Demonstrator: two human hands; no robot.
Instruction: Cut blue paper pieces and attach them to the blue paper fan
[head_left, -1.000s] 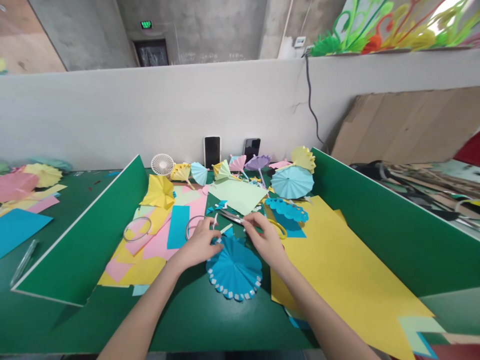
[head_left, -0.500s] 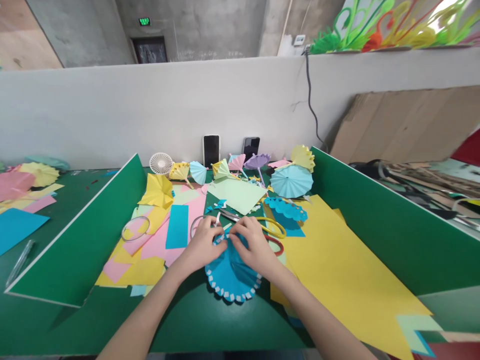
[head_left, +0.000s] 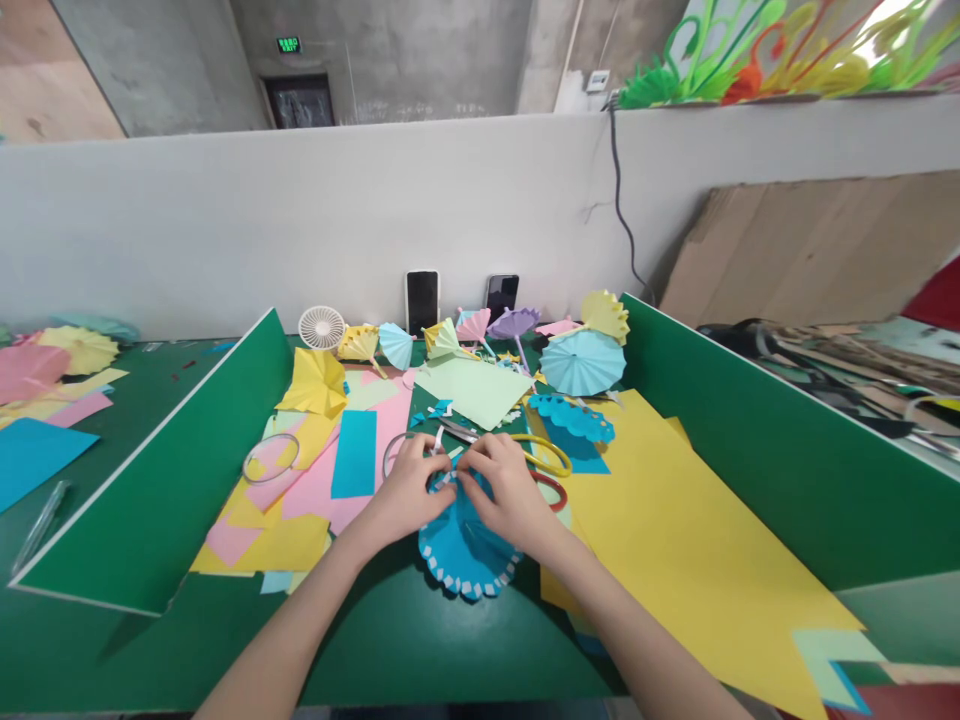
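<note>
Disc (head_left: 466, 552) pinched at far rim

Laid on worktop (head_left: 450, 655); rim held in bent, nearly closed fingertips of left hand (head_left: 412, 490) and right hand (head_left: 504, 492). White squares (head_left: 459, 584) best pressed lightly, singly, pleats (head_left: 463, 530) kept uncrushed.

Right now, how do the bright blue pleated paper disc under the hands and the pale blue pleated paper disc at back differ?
Colour: the bright blue pleated paper disc is deeper than the pale blue pleated paper disc.
Edge: the bright disc has white patches along its rim; the pale disc shows none.
Handling: left hand and right hand are on the bright disc; neither touches the pale disc.
Both are round, pleated paper.
</note>
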